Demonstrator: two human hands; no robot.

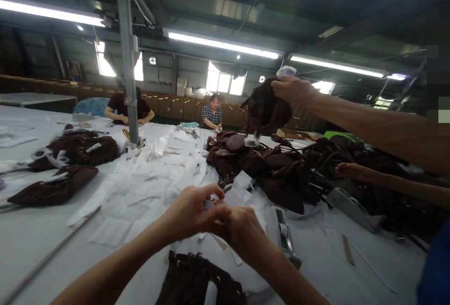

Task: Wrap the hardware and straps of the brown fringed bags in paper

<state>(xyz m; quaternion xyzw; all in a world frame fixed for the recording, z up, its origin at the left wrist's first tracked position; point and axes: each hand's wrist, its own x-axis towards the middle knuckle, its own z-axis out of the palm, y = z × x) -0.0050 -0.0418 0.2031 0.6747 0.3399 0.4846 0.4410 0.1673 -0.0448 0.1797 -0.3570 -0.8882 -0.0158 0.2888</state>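
Note:
My left hand point(191, 211) and my right hand point(242, 227) meet over the middle of the table, both with fingers closed in a pinch. Between their fingertips shows a small whitish piece point(208, 205); its kind is too small to tell. Below them, near my body, lies a dark brown drawstring bag point(197, 279) with metal eyelets and a white strip on it. Thin white sheets point(147, 187) are spread beyond and left of my hands. To the right of my right hand sits a grey tape dispenser point(284, 234).
Brown bags point(256, 159) are heaped ahead and to the right, and more bags point(77, 150) lie at left. From the right a co-worker's hand point(293, 90) holds up a brown bag point(263, 108). A metal post point(126, 61) rises from the table; two people sit beyond.

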